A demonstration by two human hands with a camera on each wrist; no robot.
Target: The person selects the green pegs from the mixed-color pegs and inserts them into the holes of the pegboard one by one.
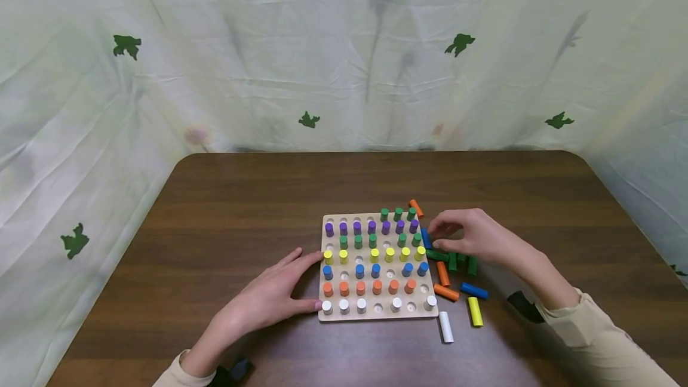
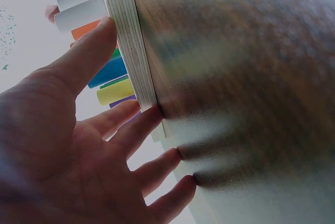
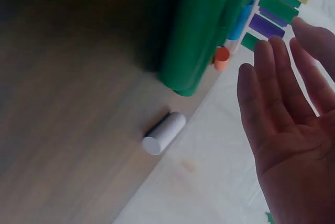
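Observation:
A wooden pegboard (image 1: 376, 318) holds rows of upright pegs in green, purple, yellow, blue, orange and white, with some bare holes. Against its left edge rests my left hand (image 1: 274, 290), thumb and forefinger touching the rim; the left wrist view shows the fingers spread along the board's side (image 2: 131, 41). Over the loose pegs on the right hovers my right hand (image 1: 473, 235), fingers bent loosely. Nothing shows between those fingers in the right wrist view. Nearest to it lie a blue peg (image 1: 426, 238) and several green pegs (image 1: 452, 263).
Right of the board lie orange pegs (image 1: 446, 292), another blue peg (image 1: 474, 290), a yellow peg (image 1: 475, 312) and a white peg (image 1: 446, 327). In the right wrist view, a white peg (image 3: 165, 132) lies apart on the brown table (image 1: 258, 184). A pale curtain (image 1: 344, 46) hangs behind.

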